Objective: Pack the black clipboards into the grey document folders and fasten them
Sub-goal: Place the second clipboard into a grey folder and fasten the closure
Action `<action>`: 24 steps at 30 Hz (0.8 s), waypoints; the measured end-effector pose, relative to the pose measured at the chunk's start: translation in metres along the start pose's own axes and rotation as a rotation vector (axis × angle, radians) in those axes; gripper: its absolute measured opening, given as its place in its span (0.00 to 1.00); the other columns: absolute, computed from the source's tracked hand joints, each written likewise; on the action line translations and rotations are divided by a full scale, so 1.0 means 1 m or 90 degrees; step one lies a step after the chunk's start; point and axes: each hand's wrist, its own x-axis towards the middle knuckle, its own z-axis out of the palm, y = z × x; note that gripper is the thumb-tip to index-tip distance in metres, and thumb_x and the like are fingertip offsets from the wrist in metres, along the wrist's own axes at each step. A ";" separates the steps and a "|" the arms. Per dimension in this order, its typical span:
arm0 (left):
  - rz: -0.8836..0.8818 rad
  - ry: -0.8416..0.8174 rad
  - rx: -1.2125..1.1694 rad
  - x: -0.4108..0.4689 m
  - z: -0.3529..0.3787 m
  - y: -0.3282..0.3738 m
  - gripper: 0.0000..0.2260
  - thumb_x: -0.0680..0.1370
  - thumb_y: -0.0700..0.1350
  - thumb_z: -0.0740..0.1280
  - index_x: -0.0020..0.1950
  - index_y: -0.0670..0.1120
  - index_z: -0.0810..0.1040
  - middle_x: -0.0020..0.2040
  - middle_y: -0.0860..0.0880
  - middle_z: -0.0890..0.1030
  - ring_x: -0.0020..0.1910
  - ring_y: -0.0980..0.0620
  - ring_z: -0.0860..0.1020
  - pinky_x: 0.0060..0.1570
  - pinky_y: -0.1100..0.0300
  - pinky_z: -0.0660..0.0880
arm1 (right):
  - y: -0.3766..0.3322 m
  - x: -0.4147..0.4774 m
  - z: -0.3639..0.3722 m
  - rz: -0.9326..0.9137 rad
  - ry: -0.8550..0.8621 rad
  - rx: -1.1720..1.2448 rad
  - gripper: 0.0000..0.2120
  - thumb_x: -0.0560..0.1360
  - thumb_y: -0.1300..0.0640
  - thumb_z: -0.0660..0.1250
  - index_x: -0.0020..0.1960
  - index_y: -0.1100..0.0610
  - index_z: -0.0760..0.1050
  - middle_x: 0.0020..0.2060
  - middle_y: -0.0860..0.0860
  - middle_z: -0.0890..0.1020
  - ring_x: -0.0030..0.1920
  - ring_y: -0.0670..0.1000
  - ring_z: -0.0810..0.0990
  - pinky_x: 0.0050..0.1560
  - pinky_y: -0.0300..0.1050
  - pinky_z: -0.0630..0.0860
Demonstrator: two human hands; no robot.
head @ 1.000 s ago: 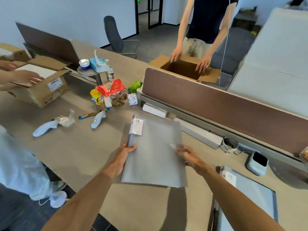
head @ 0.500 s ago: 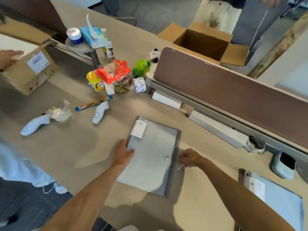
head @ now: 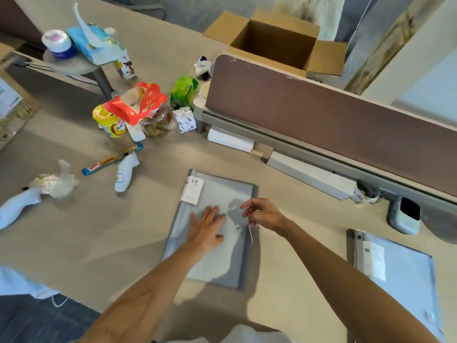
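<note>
A grey document folder [head: 217, 266] lies closed and flat on the desk before me, with a white label marked 20 at its far left corner. My left hand [head: 206, 229] presses flat on its cover, fingers spread. My right hand [head: 262, 214] hovers over the folder's right edge and pinches a thin white elastic cord [head: 251, 233] that hangs down near the small metal stud [head: 238, 228]. A second grey folder [head: 400, 276] lies at the right. No black clipboard shows.
A brown divider panel [head: 333, 115] runs along the back right, with an open cardboard box [head: 277, 43] behind it. Snacks, a red carton [head: 138, 102] and white handheld devices [head: 125, 172] clutter the left. A small white device [head: 405, 214] sits at the right.
The view tilted down. The folder went from held up to lying flat. My left hand moved from its left edge onto the cover, and my right hand lifted the cord over the right edge.
</note>
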 end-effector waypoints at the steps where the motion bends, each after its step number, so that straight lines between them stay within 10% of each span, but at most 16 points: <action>1: 0.004 0.001 0.001 0.000 0.000 0.000 0.30 0.77 0.53 0.64 0.77 0.53 0.57 0.81 0.50 0.49 0.79 0.48 0.48 0.72 0.34 0.48 | -0.001 -0.001 0.003 -0.004 -0.003 0.001 0.20 0.68 0.79 0.53 0.50 0.65 0.76 0.34 0.55 0.79 0.24 0.48 0.76 0.29 0.37 0.76; 16: 0.013 0.045 -0.024 -0.005 0.004 -0.019 0.45 0.71 0.67 0.66 0.79 0.52 0.49 0.80 0.45 0.43 0.79 0.45 0.42 0.76 0.49 0.44 | 0.011 0.028 0.059 -0.033 -0.097 -0.259 0.19 0.57 0.63 0.73 0.39 0.50 0.65 0.36 0.49 0.74 0.38 0.51 0.72 0.41 0.53 0.74; 24: 0.056 0.018 0.009 -0.007 0.001 -0.034 0.46 0.69 0.69 0.65 0.79 0.56 0.44 0.80 0.47 0.39 0.79 0.46 0.40 0.76 0.48 0.43 | 0.003 0.056 0.048 0.039 -0.038 -0.169 0.19 0.61 0.71 0.74 0.33 0.53 0.67 0.31 0.51 0.75 0.34 0.55 0.79 0.38 0.49 0.79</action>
